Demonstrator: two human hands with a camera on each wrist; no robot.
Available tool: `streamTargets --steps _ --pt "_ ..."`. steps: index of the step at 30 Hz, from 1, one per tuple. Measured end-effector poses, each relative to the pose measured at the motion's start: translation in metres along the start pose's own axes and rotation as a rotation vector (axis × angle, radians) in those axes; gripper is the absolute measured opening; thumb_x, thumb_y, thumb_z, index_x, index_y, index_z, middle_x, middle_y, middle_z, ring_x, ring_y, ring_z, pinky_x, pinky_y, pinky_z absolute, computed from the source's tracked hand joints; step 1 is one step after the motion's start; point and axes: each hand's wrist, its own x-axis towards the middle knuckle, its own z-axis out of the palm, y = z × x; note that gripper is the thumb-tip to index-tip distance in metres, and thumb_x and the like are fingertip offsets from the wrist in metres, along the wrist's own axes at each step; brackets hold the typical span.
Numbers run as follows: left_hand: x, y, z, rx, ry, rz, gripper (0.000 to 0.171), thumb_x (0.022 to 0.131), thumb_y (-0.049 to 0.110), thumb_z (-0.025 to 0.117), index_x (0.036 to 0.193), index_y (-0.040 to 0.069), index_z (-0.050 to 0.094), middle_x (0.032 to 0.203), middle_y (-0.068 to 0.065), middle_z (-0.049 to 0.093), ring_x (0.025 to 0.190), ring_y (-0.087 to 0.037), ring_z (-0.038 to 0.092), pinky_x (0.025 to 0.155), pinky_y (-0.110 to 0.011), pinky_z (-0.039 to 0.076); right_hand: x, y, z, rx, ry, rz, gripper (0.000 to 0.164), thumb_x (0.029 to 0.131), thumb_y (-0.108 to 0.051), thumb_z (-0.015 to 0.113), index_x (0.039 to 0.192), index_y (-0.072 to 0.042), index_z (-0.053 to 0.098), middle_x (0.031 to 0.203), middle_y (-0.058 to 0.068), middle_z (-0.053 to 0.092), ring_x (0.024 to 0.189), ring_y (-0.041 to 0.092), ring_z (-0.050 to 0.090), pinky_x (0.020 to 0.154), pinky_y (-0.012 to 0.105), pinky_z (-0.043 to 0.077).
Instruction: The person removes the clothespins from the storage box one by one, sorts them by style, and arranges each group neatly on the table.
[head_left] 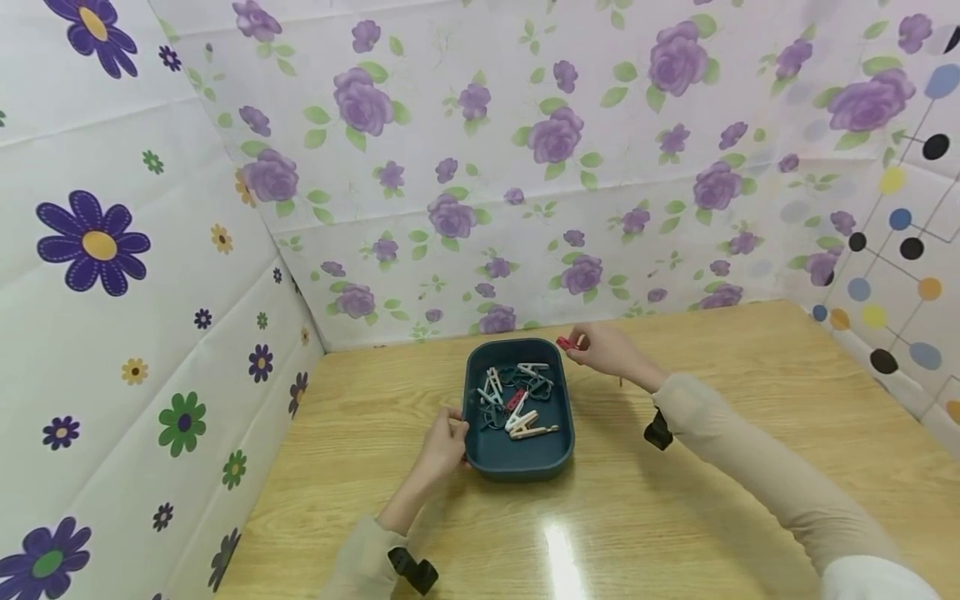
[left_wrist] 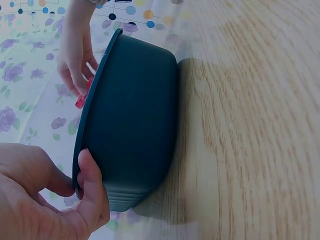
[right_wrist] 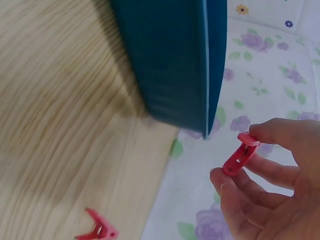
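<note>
A dark teal plastic basin (head_left: 519, 467) stands on the wooden table, its rim up. My left hand (head_left: 444, 447) pinches the basin's left rim, thumb and fingers on either side in the left wrist view. My right hand (head_left: 606, 348) holds a red clothespin (right_wrist: 241, 154) between thumb and fingers, just outside the basin's far right corner. Inside the basin lie several white and cream clothespins (head_left: 532, 431), a red clothespin (head_left: 515, 401) and dark teal clips (head_left: 538, 387). Another red clothespin (right_wrist: 100, 229) lies on the table in the right wrist view.
The wooden table (head_left: 375, 400) meets a wall covering with purple roses (head_left: 450, 217) behind the basin. A daisy-patterned sheet (head_left: 97, 350) hangs on the left, and a dotted one (head_left: 907, 292) on the right. Light glares off the table near the front.
</note>
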Motion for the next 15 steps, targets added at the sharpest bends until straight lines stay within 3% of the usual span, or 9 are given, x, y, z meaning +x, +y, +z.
streamTargets --steps 6,12,15 --pt "0.000 0.001 0.001 0.004 0.006 -0.003 0.025 0.103 0.008 0.040 0.126 -0.003 0.040 0.094 -0.022 0.058 0.057 -0.014 0.053 0.057 -0.040 0.058 -0.010 0.015 -0.007 -0.002 0.006 0.034 0.014 0.089 -0.018 0.067 0.093 -0.004 0.066 0.074 0.006 0.069 0.056 0.011 0.054 0.050 0.025 0.043" --pt "0.000 0.001 0.000 0.013 0.005 -0.005 0.026 0.103 0.008 0.040 0.127 -0.003 0.040 0.097 -0.023 0.058 0.058 -0.015 0.054 0.058 -0.040 0.058 -0.021 0.031 -0.012 0.035 -0.042 0.098 0.019 0.092 -0.018 0.064 0.098 0.000 0.064 0.078 0.014 0.070 0.042 0.012 0.052 0.040 0.029 0.045" --pt "0.000 0.002 0.000 0.012 -0.001 -0.017 0.027 0.104 0.009 0.040 0.128 -0.003 0.039 0.099 -0.023 0.057 0.060 -0.015 0.054 0.059 -0.040 0.058 -0.025 0.039 -0.014 0.031 -0.049 0.133 0.021 0.092 -0.018 0.062 0.100 0.001 0.064 0.077 0.016 0.070 0.044 0.014 0.054 0.041 0.029 0.046"
